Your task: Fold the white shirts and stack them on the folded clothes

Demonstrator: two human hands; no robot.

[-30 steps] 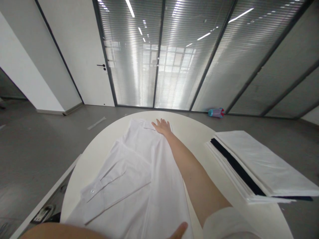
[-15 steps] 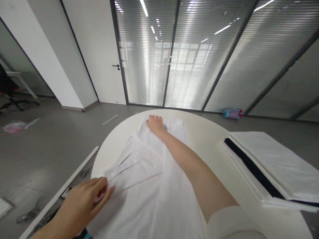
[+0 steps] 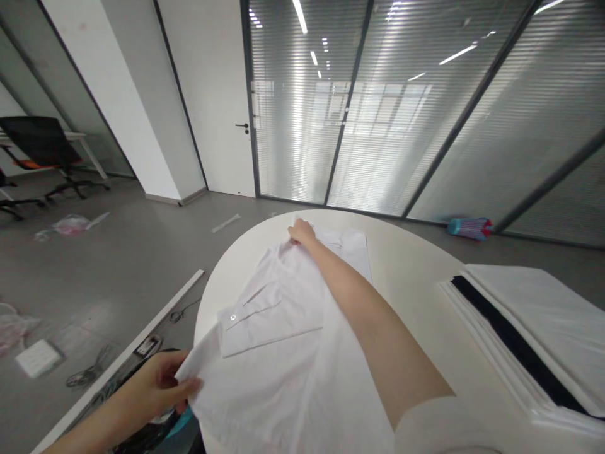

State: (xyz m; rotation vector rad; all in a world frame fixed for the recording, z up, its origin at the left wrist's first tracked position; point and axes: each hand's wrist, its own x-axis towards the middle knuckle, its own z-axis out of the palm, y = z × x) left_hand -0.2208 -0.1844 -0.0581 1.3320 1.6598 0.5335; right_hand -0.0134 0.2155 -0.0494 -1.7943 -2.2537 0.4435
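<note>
Pinching L edge of white shirt (image 3: 278,359) w/ L hand (image 3: 167,381), lower left of frame; gripping far end w/ R hand (image 3: 301,232), ctr. Lying on round table (image 3: 411,271), lower ctr, below R hand.

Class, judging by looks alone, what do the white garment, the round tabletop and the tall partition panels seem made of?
White garment: soft matte cloth, perhaps cotton or a blend; it creases and drapes.
Round tabletop: possibly laminate, smooth and pale, without visible grain.
Partition panels: probably glass, glossy; bright light streaks show across them.
</note>
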